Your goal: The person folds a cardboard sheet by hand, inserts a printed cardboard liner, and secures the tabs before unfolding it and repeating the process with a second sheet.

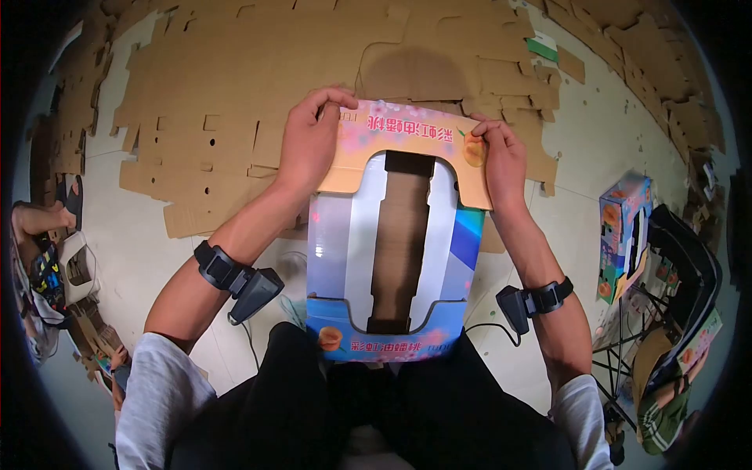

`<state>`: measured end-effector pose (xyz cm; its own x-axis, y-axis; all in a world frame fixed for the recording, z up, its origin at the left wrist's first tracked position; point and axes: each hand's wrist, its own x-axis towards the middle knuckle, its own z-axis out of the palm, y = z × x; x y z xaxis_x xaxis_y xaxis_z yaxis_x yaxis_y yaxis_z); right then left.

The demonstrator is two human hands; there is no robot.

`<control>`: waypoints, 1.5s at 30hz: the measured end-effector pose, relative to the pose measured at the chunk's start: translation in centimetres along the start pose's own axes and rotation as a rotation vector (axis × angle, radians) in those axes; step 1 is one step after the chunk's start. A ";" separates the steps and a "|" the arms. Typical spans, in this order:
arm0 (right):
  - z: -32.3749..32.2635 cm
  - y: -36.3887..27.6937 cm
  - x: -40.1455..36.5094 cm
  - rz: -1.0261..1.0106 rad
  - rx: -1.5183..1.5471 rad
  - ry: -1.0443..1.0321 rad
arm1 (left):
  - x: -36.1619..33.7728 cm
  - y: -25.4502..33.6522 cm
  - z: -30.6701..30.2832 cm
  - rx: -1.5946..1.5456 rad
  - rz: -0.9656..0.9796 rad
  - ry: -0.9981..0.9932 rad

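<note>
A printed cardboard fruit box [392,348] rests against my lap, its top facing me. It has pink, orange and blue printing, peach pictures and a long cut-out opening through which the brown inside shows. My left hand [313,141] grips the far left corner, fingers curled over the edge. At the far right corner my right hand [504,160] pinches the rim beside a printed peach. Both hands are closed on the box's far panel.
Flattened brown cardboard [235,70] covers the floor ahead. A similar printed box [624,227] stands at the right, near a black folding chair [689,258]. Other people's limbs show at the left edge and lower right. A white stool-like object [78,266] sits at the left.
</note>
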<state>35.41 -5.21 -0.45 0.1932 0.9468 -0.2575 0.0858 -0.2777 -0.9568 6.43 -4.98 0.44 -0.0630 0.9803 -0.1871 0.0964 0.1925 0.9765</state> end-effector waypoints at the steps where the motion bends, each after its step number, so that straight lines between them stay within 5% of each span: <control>1: 0.1 -0.2 -0.1 -0.008 -0.026 0.007 | 0.0 -0.2 0.1 0.001 0.023 0.012; 8: 0.6 0.3 -1.0 -0.133 -0.137 0.117 | -0.2 0.3 0.1 0.229 0.073 0.001; 11: 0.9 0.3 -1.3 -0.179 -0.268 0.146 | -0.7 0.4 0.4 0.457 0.428 0.008; 17: 1.4 0.1 -1.0 -0.058 -0.236 0.159 | -0.2 0.0 0.1 0.465 0.399 -0.011; 21: 0.3 1.2 -0.5 0.205 0.071 0.084 | -0.5 -0.5 0.0 0.232 0.141 0.046; 26: -0.5 -0.4 -2.5 0.372 0.022 -0.077 | -2.2 -1.6 -1.0 0.066 -0.168 0.091; 30: -3.3 0.4 -2.8 0.434 0.140 -0.171 | -3.9 -2.2 -2.5 -0.006 -0.151 0.015; 33: -7.6 1.3 -1.8 0.371 0.139 -0.090 | -4.5 -5.2 -4.1 0.031 -0.254 -0.069; 41: -26.6 3.7 1.3 0.149 0.396 0.391 | -5.0 -6.2 -4.7 0.161 -0.086 -0.103; 45: -31.3 2.3 -1.1 0.202 0.528 0.698 | -5.0 -6.3 -4.9 0.175 -0.040 -0.136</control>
<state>65.98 -11.98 1.89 0.7206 0.5258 -0.4520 -0.4418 -0.1542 -0.8838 1.32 -11.28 -4.22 0.0635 0.9662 -0.2500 0.2680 0.2248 0.9368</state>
